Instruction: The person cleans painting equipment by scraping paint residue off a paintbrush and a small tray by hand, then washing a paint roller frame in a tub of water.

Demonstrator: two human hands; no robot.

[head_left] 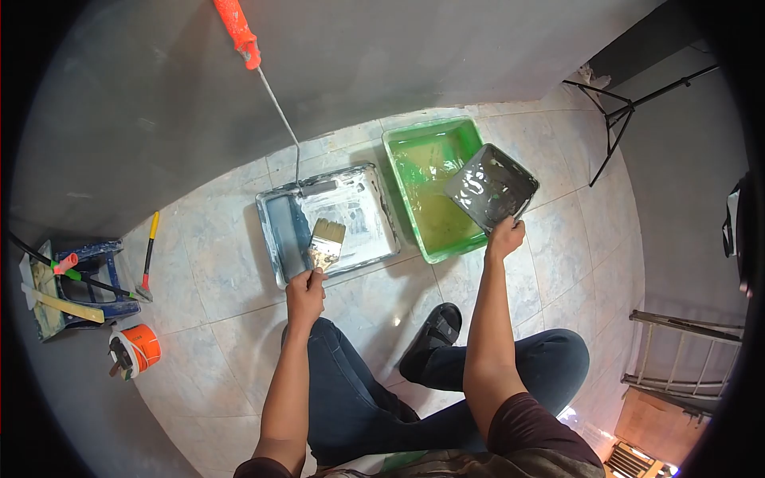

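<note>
The left hand (305, 299) has its fingers closed around the handle of 1 wide brush (327, 241), whose bristles are above the paint tray (366, 239). The right hand (506, 237) grips with its fingers the edge of 1 dark container (496, 188), which is tilted and partly over the right side of the green tub (411, 209). In this tub there is murky liquid. 1 roller (320, 188) lies in the paint tray, its orange handle up near the wall (358, 68).
</note>
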